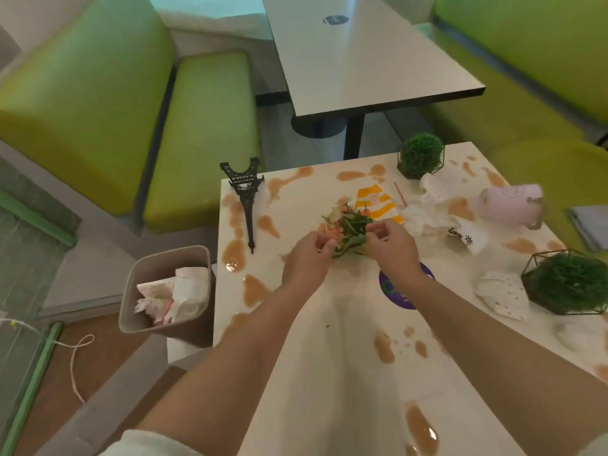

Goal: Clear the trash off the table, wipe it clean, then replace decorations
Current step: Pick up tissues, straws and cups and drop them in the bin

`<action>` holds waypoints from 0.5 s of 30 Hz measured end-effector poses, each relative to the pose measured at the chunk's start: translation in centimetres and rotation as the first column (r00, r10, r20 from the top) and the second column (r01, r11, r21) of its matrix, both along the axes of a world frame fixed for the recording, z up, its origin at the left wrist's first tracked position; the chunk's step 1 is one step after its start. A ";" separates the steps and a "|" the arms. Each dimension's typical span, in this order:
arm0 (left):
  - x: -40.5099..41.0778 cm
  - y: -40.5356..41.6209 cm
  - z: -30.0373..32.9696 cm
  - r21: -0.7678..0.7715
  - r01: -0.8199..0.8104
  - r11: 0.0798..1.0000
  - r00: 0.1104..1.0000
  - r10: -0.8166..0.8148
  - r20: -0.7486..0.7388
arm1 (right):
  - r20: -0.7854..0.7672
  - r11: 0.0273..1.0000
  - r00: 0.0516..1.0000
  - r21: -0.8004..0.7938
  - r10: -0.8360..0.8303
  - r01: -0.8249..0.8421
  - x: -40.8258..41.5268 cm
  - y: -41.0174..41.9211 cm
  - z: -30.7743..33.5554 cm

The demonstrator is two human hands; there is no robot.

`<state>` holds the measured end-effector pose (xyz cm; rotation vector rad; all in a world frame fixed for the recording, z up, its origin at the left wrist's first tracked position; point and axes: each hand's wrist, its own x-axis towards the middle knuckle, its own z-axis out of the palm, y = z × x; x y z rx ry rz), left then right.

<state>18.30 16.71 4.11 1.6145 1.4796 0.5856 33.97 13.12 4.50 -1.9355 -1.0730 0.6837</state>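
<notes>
A heap of leafy food scraps (348, 225) with orange bits lies mid-table on the white table (332, 324), which is smeared with brown spills. My left hand (306, 261) grips the heap from the left, and my right hand (391, 246) pinches it from the right. Behind it lies an orange-striped wrapper (378, 200) and a pink straw (399, 194). Crumpled napkins (434, 205) lie to the right, another napkin (503, 294) near the front right. A pink cup (510, 205) lies tipped on its side.
A beige bin (164, 287) holding crumpled paper stands left of the table. A black Eiffel tower model (246, 199) lies at the table's left edge. Two green plants in wire frames (421, 156) (569, 284) stand at the back and right. Green benches and another table are beyond.
</notes>
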 end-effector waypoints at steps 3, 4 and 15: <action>3.3 0.1 -0.6 0.026 0.032 0.999 0.999 -0.031 -0.041 | 0.056 0.999 0.998 -0.041 0.003 0.000 3.8 0.9 -0.5; 4.2 0.2 -0.8 0.032 0.042 0.999 0.998 -0.040 -0.054 | 0.081 0.999 0.997 -0.048 0.004 0.000 4.9 1.3 -0.8; 10.6 1.5 -3.5 0.445 0.140 0.885 0.963 -0.018 -0.268 | 0.537 0.947 0.807 -0.313 0.243 -0.077 11.6 6.6 -3.0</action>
